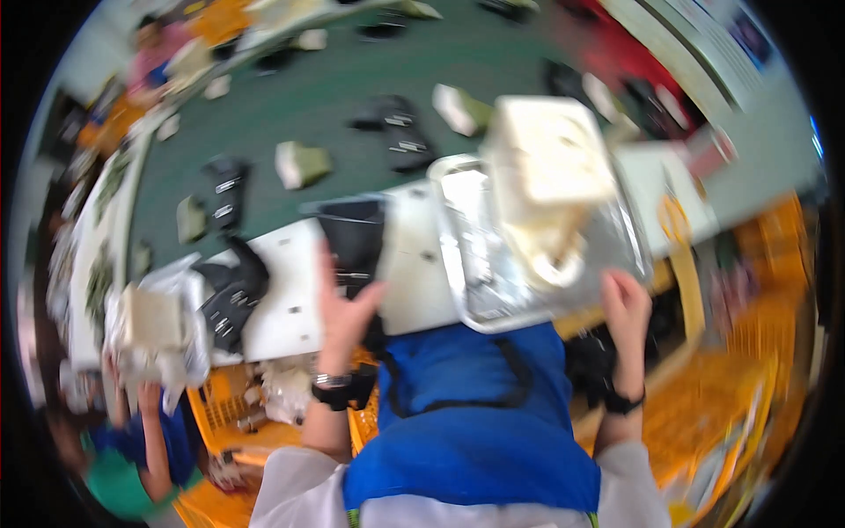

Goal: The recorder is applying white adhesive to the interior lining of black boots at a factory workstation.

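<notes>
- L tray (202, 356), 9 o'clock: cream stack (151, 319) in it.
- Crate (214, 405), 8: whitish stuff, blurry.
- L hand (341, 306), 8: fingers splayed; contact unclear.
- Black pc (356, 233), 10, on worktop (286, 277): prob. best kept flat.
- R tray (480, 286), 2–3: tall white stack (563, 150), pref. unbumped.
- R hand (626, 304), 3: fingers curled, can't see if gripping.

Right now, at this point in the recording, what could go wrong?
The tall cream object stands on the metal tray; a bump from the right hand, close to the tray's near corner, might topple it. The tray's near rim also lies close to the blue apron, so leaning in could jolt it.
</notes>
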A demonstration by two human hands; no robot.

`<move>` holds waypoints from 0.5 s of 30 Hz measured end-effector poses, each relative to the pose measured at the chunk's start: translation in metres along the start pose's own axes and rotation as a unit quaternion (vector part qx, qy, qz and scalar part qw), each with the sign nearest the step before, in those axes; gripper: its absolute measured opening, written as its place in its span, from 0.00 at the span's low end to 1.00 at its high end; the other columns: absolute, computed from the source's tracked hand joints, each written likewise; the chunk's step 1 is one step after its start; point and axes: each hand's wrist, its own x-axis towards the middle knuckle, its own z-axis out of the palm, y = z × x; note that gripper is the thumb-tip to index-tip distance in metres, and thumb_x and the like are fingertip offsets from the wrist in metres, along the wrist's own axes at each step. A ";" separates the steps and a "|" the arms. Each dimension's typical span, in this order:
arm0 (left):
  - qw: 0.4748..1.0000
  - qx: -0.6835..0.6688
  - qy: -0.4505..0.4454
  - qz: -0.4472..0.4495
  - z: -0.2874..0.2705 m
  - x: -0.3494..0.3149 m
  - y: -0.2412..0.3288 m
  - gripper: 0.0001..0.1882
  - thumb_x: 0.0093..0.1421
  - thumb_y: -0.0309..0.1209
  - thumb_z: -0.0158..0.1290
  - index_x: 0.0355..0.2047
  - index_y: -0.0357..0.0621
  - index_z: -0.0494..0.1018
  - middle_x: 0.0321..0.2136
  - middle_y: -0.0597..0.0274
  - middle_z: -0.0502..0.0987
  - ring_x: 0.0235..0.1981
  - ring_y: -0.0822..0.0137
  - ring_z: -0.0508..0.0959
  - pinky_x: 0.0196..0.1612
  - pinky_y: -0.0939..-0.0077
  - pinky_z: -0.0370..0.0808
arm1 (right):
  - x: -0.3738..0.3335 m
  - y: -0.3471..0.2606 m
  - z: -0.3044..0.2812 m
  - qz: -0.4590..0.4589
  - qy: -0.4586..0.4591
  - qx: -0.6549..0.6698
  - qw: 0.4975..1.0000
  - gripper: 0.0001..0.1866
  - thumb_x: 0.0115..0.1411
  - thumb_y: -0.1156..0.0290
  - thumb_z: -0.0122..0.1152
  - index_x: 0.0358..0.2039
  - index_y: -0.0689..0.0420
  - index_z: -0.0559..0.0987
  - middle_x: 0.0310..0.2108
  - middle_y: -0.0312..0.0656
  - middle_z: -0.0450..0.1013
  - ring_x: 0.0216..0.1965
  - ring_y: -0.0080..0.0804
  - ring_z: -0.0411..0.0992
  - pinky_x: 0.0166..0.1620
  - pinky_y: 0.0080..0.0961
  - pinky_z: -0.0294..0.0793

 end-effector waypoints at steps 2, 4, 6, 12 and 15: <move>0.994 -0.076 -0.059 -0.048 0.005 0.007 0.023 0.51 0.39 0.31 0.63 0.60 0.36 0.46 0.49 0.47 0.64 0.47 0.60 0.68 0.50 0.72 0.65 | -0.005 0.068 -0.030 -0.028 0.041 -0.068 0.996 0.09 0.57 0.72 0.54 0.25 0.64 0.74 0.16 0.28 0.63 0.18 0.12 0.58 0.20 0.12 0.56; 0.991 -0.088 -0.053 -0.083 -0.005 0.002 0.025 0.50 0.41 0.32 0.63 0.60 0.37 0.44 0.43 0.53 0.67 0.45 0.65 0.68 0.49 0.73 0.65 | -0.022 0.114 -0.054 0.016 0.026 -0.065 0.997 0.14 0.59 0.68 0.53 0.18 0.60 0.70 0.10 0.28 0.57 0.11 0.13 0.53 0.14 0.15 0.49; 0.987 -0.120 -0.014 -0.103 -0.026 -0.004 0.021 0.47 0.43 0.30 0.61 0.59 0.37 0.46 0.44 0.54 0.66 0.46 0.66 0.68 0.49 0.72 0.66 | -0.034 0.157 -0.063 0.096 -0.019 -0.042 0.994 0.16 0.60 0.66 0.51 0.16 0.58 0.67 0.09 0.30 0.59 0.10 0.15 0.56 0.13 0.15 0.53; 0.918 -0.340 0.032 -0.201 -0.072 -0.010 0.015 0.36 0.49 0.35 0.57 0.55 0.38 0.55 0.47 0.58 0.67 0.46 0.68 0.69 0.48 0.76 0.66 | -0.083 0.277 -0.101 0.314 -0.111 -0.089 0.939 0.08 0.53 0.69 0.55 0.20 0.58 0.73 0.11 0.32 0.62 0.10 0.19 0.61 0.12 0.18 0.65; 0.817 -0.512 -0.036 -0.264 -0.103 -0.009 0.011 0.32 0.57 0.49 0.46 0.54 0.39 0.58 0.49 0.50 0.66 0.52 0.55 0.66 0.51 0.63 0.66 | -0.076 0.300 -0.098 0.331 -0.035 -0.070 0.941 0.08 0.52 0.70 0.54 0.20 0.59 0.73 0.11 0.33 0.63 0.10 0.19 0.61 0.12 0.18 0.65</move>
